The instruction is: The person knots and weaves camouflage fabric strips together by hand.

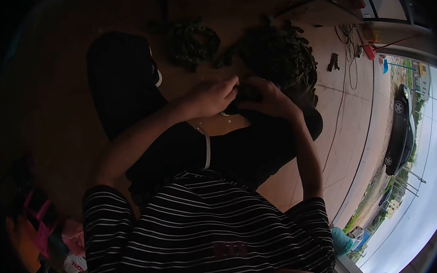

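Note:
Both my hands are close together above my lap, near the middle of the head view. My left hand (213, 96) has its fingers pinched together at a small dark piece that I cannot make out. My right hand (271, 99) curls around something dark, its fingers bent toward my left hand. Just beyond my hands lies a large dark green, knotted heap (281, 52). A smaller looped dark green bundle (191, 44) sits on the floor to its left.
Colourful bags (41, 222) lie at the lower left. On the tiled floor (343, 86) at the right are a small dark object (333, 62) and a looped cord (353, 70). Outside, a dark car (399, 128) stands beyond the doorway edge.

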Motion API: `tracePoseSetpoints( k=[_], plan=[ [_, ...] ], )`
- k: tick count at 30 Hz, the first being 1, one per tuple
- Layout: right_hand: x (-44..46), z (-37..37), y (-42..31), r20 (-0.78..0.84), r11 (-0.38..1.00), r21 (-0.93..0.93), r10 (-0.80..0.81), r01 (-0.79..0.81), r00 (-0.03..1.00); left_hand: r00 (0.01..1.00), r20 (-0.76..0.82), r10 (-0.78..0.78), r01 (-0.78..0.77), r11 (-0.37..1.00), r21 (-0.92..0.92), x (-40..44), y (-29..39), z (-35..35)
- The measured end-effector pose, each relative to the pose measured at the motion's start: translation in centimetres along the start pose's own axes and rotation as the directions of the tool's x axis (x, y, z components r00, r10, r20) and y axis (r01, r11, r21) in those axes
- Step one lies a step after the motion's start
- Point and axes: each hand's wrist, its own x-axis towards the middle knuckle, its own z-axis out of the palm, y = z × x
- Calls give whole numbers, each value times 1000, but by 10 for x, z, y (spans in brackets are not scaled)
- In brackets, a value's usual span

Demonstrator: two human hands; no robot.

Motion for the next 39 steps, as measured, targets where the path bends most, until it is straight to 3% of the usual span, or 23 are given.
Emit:
tracePoseSetpoints(
  k=[2,3,6,7,9,10,12,15,19,21,24,27,29,31,32,34,35,37,38,39],
  plan=[
    [11,12,1,10,1000,10,-12,12,1000,976,-180,122,-122,992,11,-1,-13,12],
    [16,17,3,17,1000,16,-21,21,1000,977,-177,118,-118,993,11,-4,-8,10],
    [27,27,4,36,995,98,-3,-1,999,975,-221,5,-1,1000,14,-18,7,1],
    [30,28,6,36,995,103,-4,0,999,985,-164,-61,48,995,-85,-21,11,-6],
    [34,31,13,-31,979,-188,-88,81,996,987,-100,-124,104,978,-182,-22,9,-7],
    [36,32,18,-30,979,-186,-88,81,996,988,-119,-93,67,975,-210,-19,2,-1],
    [43,30,23,-63,918,-361,-197,162,978,988,-138,-62,28,971,-238,-19,0,-2],
    [45,14,28,-110,894,-445,-124,63,986,984,-129,-125,96,973,-209,-22,2,-14],
    [46,-10,55,-194,857,-491,-279,152,941,984,-150,-99,68,977,-200,-26,3,-26],
    [40,-19,84,-246,823,-561,-266,87,932,982,-151,-110,77,974,-214,-30,3,-35],
    [35,-28,101,-369,851,-520,-145,-74,918,981,-102,-168,140,961,-237,-38,-1,-50],
    [30,-35,114,-449,870,-458,-52,-180,892,982,-121,-143,109,963,-247,-44,-10,-69],
    [31,-34,113,-453,852,-460,14,-248,892,983,-72,-171,145,949,-281,-44,-10,-73],
    [33,-36,102,-455,833,-461,76,-308,887,965,85,-246,256,958,-127,-42,-15,-72],
    [34,-37,96,-491,851,-461,-8,-251,871,964,83,-251,260,957,-127,-42,-17,-67],
    [39,-34,78,-509,870,-461,-99,-174,855,968,66,-242,231,963,139,-38,-20,-42],
    [41,-28,66,-495,907,-413,-150,-80,856,965,63,-255,245,961,131,-37,-23,-27],
    [43,-15,49,-481,933,-359,-203,19,853,979,-203,-10,17,999,33,-25,-20,-1],
    [46,-7,41,-439,938,-337,-238,87,867,978,-206,-16,24,999,35,-15,-17,6],
    [48,0,34,-398,939,-310,-270,148,877,937,-330,116,-108,993,40,-3,-14,11]
  ],
)
